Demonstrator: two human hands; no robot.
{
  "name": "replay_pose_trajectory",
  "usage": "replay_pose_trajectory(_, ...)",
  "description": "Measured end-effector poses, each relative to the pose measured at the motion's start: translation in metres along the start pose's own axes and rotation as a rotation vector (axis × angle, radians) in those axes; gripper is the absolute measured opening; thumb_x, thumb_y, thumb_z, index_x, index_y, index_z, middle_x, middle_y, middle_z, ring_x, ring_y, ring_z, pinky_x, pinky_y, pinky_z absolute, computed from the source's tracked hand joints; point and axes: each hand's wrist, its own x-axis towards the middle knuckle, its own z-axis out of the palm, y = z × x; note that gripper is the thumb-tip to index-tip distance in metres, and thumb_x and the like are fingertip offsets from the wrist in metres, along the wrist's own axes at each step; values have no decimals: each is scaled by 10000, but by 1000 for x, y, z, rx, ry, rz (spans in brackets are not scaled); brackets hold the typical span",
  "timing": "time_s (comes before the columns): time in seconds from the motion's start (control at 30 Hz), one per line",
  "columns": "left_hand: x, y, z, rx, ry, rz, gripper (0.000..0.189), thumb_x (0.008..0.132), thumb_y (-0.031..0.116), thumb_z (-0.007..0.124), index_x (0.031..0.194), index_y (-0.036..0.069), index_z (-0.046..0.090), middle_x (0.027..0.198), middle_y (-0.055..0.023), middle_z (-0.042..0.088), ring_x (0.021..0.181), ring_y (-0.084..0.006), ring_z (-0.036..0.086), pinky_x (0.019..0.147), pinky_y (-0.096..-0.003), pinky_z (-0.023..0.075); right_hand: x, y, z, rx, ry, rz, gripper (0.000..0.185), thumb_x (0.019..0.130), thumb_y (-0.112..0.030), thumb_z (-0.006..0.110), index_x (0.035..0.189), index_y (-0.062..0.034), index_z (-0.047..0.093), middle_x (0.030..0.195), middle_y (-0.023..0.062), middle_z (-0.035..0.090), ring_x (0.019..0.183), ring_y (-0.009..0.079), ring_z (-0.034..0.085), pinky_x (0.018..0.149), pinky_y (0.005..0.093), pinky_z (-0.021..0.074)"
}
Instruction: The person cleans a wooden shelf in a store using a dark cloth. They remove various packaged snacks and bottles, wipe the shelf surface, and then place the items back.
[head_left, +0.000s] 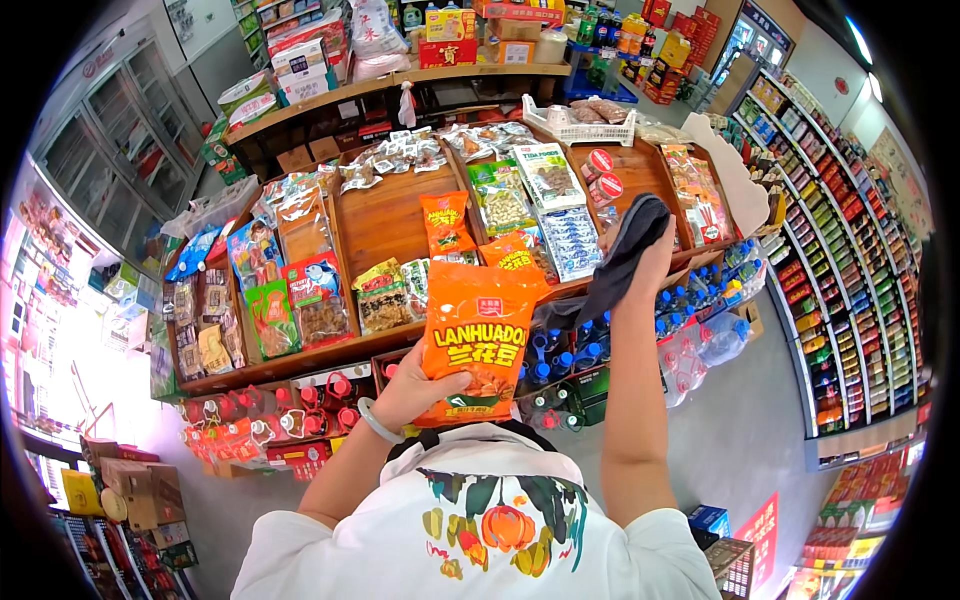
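Note:
My left hand (420, 394), with a pale bangle at the wrist, grips a large orange bag of Lanhuadou bean snacks (480, 337) upright near my chest. A dark grey cloth (626, 255) hangs from my right hand (654, 259), which is raised over the right part of a wooden display rack. On the rack, just beyond the held bag, lie another orange snack bag (445, 221) and a partly covered orange bag (510, 251). Beside them are a green bag of nuts (501, 196), a white snack bag (549, 178) and blue-white packets (568, 244).
Wooden dividers (341, 240) split the rack into sloping compartments. A white plastic basket (577, 127) stands at its back. Red-capped bottles (289, 424) and blue-capped bottles (585, 352) line its front. A stocked shelf (847, 300) curves along the right; stacked cartons (142, 487) stand lower left.

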Motion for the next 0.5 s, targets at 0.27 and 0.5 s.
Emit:
replay_pose_trajectory(0.27,10,-11,-1,-94,116,15,511,1060,336,358,1465,27,319,1441,-68,436,1297,-135,426,1090,-316,350,-94,67,60,-734,-123,-95,462,1036,-302,323,1310,14,521,1285,134,602,1193,256,557,1050,382,398)
replay_pose_trajectory(0.5,8,-19,2,190,110,326,499,1053,331,386,1426,1,377,1367,-63,509,1214,-132,483,1041,-297,387,-103,83,100,-1356,-301,-421,402,962,-270,486,1221,26,570,1274,221,572,1180,410,543,1011,442,418)
